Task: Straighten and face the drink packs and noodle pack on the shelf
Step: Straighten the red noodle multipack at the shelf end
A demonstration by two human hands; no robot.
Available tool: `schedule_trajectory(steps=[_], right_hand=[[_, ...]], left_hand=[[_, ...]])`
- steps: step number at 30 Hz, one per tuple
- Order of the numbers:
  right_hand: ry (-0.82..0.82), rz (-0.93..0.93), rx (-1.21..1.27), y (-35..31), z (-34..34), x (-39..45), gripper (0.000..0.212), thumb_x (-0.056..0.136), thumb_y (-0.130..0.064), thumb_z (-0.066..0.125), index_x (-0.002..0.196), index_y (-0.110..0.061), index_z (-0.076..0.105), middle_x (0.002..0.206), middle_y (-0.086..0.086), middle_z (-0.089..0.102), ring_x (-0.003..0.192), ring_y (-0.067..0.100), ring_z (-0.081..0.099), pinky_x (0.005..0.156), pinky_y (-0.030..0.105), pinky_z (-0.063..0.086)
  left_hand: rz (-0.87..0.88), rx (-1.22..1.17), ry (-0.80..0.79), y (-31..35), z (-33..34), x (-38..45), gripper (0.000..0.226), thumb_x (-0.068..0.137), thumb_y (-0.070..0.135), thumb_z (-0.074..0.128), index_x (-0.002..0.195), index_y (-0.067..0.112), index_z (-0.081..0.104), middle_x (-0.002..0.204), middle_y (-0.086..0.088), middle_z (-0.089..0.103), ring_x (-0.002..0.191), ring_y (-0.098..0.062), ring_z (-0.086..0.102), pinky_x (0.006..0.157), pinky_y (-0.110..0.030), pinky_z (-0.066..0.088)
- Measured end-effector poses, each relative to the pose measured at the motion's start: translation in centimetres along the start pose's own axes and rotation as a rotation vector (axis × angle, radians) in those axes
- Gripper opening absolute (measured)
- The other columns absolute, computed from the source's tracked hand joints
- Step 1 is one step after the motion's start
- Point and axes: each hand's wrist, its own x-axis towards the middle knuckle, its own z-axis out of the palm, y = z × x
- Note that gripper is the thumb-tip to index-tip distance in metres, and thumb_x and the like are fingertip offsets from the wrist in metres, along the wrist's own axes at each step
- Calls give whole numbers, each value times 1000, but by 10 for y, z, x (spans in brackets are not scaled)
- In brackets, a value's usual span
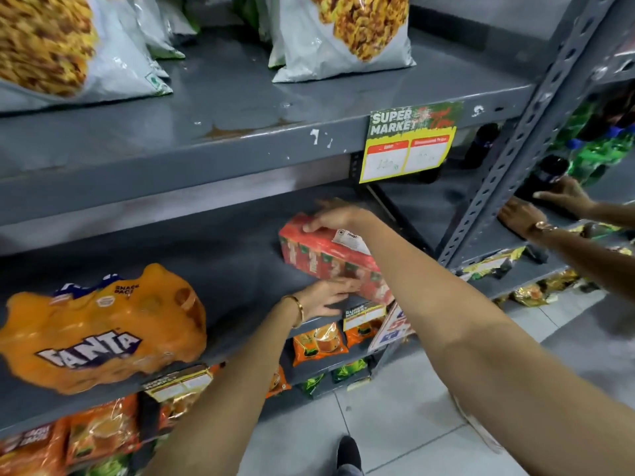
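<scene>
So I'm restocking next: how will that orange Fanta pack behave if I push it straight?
The Fanta pack is wrapped in loose, lumpy film, so it will probably flex rather than slide as a block. It looks bulky and likely heavy. The glossy film may slip under the palms.

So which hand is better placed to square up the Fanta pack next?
The left hand: it lies at the shelf edge on the side nearer the Fanta pack. The right hand rests atop the red drink pack, farther away.

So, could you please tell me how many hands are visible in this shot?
4. The wearer's left hand and right hand rest on the red drink pack; another person's two hands reach into the neighbouring shelf bay on the right.
</scene>
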Motion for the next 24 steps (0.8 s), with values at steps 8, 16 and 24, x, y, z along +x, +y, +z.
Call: schedule_trajectory(steps=[8, 16, 24], right_hand=[[402, -77, -10, 24, -11, -4, 43, 95, -30, 45, 133, -10, 54, 140, 17, 52, 128, 34, 50, 105, 36, 42], [662, 528, 501, 81, 7, -34, 85, 93, -50, 44, 149, 4, 8, 157, 28, 8, 145, 41, 12, 117, 47, 14], [542, 330, 755, 97, 16, -44, 60, 89, -40, 51, 133, -1, 47, 125, 20, 60, 108, 37, 62, 88, 41, 51]], left_hand=[[357, -17, 1217, 8, -62, -14, 36, 89, 37, 57, 60, 16, 56, 66, -1, 63, 68, -22, 60, 68, -33, 50], [254, -100, 886, 20, -65, 21, 30, 89, 30, 61, 111, 10, 64, 112, -15, 68, 105, -33, 65, 85, -30, 56], [172, -62, 796, 10, -60, -2, 37, 89, 39, 56, 112, 11, 62, 119, -17, 67, 104, -36, 67, 93, -44, 54]])
